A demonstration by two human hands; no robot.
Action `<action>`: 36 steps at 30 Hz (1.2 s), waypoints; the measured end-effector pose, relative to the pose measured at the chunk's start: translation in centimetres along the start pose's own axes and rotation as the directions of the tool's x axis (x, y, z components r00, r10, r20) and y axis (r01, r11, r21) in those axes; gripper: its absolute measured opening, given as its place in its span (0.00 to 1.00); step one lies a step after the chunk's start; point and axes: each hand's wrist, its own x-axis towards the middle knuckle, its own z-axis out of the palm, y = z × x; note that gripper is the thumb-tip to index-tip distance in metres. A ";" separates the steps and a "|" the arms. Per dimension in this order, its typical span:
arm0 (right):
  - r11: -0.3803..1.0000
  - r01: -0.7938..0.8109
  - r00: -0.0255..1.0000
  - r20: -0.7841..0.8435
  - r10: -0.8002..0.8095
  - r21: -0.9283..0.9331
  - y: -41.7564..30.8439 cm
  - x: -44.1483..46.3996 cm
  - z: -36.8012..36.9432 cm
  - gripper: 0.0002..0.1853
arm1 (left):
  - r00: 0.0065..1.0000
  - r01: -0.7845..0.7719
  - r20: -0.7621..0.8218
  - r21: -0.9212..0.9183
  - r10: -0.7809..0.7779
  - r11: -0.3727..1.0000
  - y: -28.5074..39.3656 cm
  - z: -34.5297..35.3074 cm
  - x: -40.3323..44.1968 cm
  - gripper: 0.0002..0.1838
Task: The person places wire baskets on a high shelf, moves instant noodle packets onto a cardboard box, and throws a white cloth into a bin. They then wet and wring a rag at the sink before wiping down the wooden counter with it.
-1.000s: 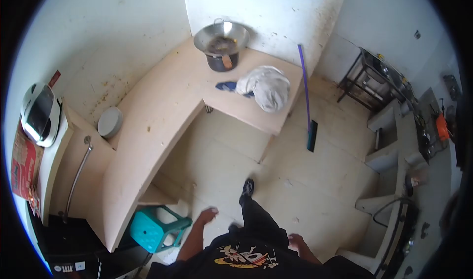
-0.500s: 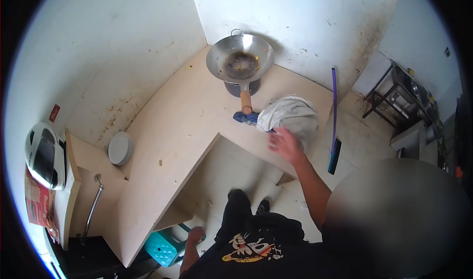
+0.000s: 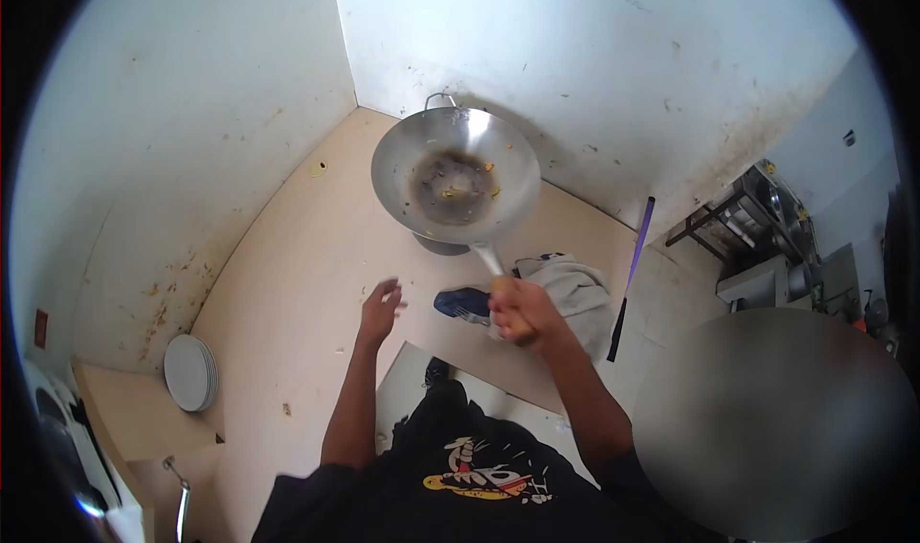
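My right hand (image 3: 525, 311) is wrapped round the wooden handle of a large metal wok (image 3: 398, 174). Dark residue and yellow food bits lie in the bottom of the wok. Beneath it, a dark pot (image 3: 441, 245) shows only in part. Over the counter, left of the handle, my left hand (image 3: 383, 310) has its fingers apart and holds nothing. Between my hands lies a dark blue cloth (image 3: 462, 303), next to a crumpled grey cloth (image 3: 572, 289) that is partly behind my right hand.
The pale counter (image 3: 278, 303) runs along the wall. A stack of white plates (image 3: 190, 372) stands at its left. Right of the counter, a purple-handled broom (image 3: 639, 246) leans near the wall corner. A dark metal stand (image 3: 714, 225) is farther right. A blurred round shape covers the lower right.
My right hand has moved from beside the grey cloth and closed on the wok's handle. My left hand has risen from low beside the stool to over the counter. The view has moved closer to the wok.
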 end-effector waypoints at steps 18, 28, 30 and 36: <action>0.879 0.327 0.791 -0.610 -0.054 0.346 10.0 -30.6 3.0 0.39 | 0.989 0.144 0.019 -0.340 -0.146 0.930 1.9 7.4 10.4 0.19; 0.782 0.507 0.763 -0.610 -0.211 0.364 17.2 -29.0 0.1 0.43 | 0.987 -0.025 0.150 -0.198 0.055 0.980 6.9 18.1 2.0 0.20; 0.814 0.519 0.733 -0.625 -0.267 0.261 19.9 -28.0 -1.6 0.43 | 0.969 -0.020 0.237 -0.197 0.067 0.980 3.9 20.9 1.6 0.19; 0.809 0.574 0.554 -0.789 -0.265 0.131 21.2 -23.1 -1.2 0.41 | 0.791 0.107 0.612 -0.134 -0.003 0.985 -0.5 29.2 2.2 0.19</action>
